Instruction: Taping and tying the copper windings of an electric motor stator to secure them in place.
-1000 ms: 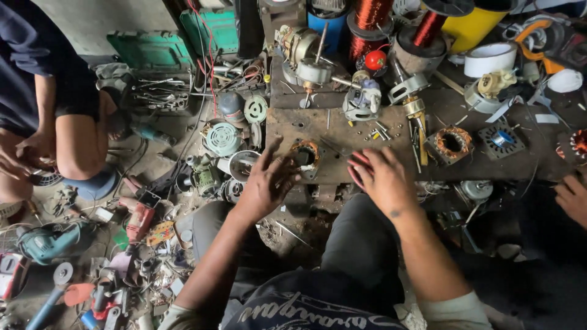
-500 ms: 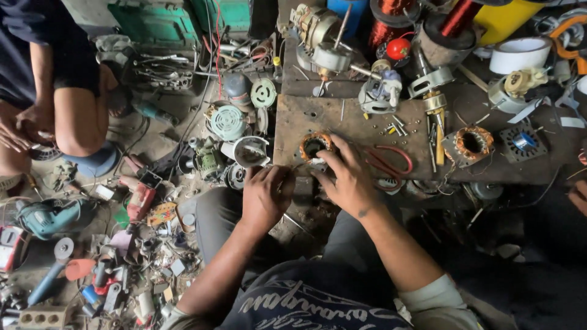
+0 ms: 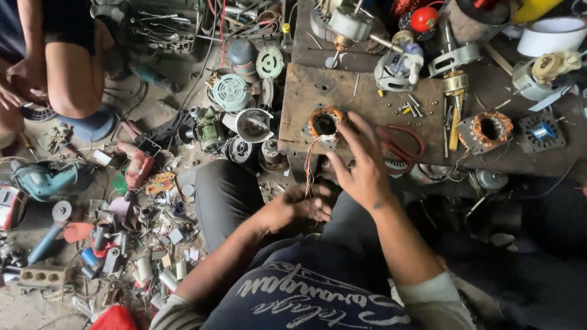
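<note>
Copper-wound stator (image 3: 324,124) on workbench (image 3: 367,116), right hand (image 3: 361,165) spread beside it, left hand (image 3: 302,205) pinching its wires (image 3: 307,168).

Single head-worn view, steep downward look, close over workbench (image 3: 367,104), cluttered floor (image 3: 153,201) left

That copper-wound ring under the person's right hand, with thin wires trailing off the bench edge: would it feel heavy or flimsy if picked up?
The wound ring probably feels heavy for its size, being a metal core packed with copper coils. Its wires hang limp toward the left hand, so they would likely flop and snag. Lying flat under the right hand, it seems unlikely to roll.
</note>
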